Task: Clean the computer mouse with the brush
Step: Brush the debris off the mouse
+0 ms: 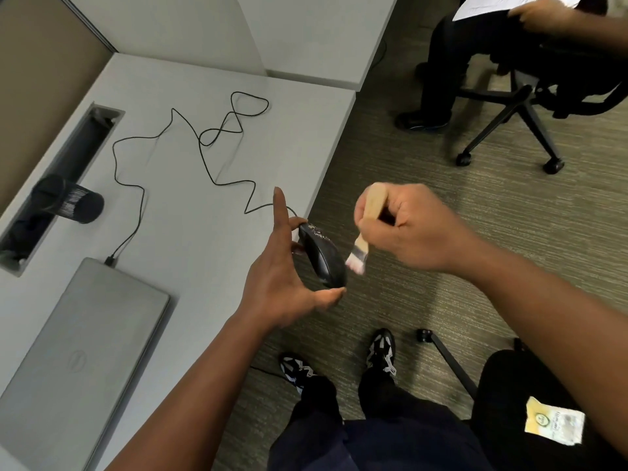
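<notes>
A person's left hand [282, 277] pinches a black computer mouse [322, 255] between thumb and fingers just off the desk [190, 205] edge, index finger raised, the mouse's long axis running from upper left to lower right. The right hand [407, 229] grips a wooden brush [365, 229], bristles angled down-left just beside the mouse; blur hides whether they touch. The mouse cord [204, 144] trails across the desk to a closed laptop [81, 351].

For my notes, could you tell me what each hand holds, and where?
Left hand grips the mouse by its sides; right hand holds the brush by its wooden handle.
</notes>
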The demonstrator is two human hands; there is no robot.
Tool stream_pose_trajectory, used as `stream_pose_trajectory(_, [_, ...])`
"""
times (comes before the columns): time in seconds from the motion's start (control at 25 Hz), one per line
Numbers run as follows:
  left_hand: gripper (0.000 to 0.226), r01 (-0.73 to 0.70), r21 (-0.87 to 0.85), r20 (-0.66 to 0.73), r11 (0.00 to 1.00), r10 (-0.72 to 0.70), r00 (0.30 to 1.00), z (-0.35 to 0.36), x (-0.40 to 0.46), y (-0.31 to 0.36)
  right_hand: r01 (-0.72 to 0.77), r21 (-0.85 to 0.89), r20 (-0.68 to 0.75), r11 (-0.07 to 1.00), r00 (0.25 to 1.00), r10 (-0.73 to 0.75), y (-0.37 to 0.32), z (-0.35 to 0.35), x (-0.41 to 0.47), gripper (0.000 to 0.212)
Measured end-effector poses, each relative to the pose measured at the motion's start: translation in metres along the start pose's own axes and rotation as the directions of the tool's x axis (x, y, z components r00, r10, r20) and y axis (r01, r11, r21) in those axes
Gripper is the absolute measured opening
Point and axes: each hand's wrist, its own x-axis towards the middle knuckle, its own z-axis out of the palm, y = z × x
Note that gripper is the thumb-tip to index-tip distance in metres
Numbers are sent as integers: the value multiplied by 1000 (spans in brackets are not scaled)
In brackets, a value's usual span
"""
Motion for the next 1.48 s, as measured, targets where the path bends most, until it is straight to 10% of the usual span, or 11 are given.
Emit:
stream_pose_trajectory(0.16, [172,13,9,15,1000,-13,1000,0,0,1,43,246,-5,968,999,-43,2,-3,7,7])
stream_pose_trajectory(0.52, [171,25,21,27,999,-26,999,-8,2,-1,88,13,471,996,878,-84,-4,-26,0,11])
stream_pose_trajectory(0.76, [171,17,55,47,998,-20,999,-6,4,1,50,117,261,992,962,-80,-8,-14,0,8])
stream_pose_trajectory(1.16, [170,-6,133,32,991,2,999,-11,4,7,-46,-73,292,996,954,65,-15,-20,-3,18])
stream_pose_trajectory(1.32, [170,-40,153,34,987,35,999,-10,5,10,-148,297,100,944,987,123,-9,-14,3,10])
stream_pose_trajectory(1.48, [169,-65,162,14,985,63,998,-9,4,14,-223,269,140,937,972,191,-4,9,2,14])
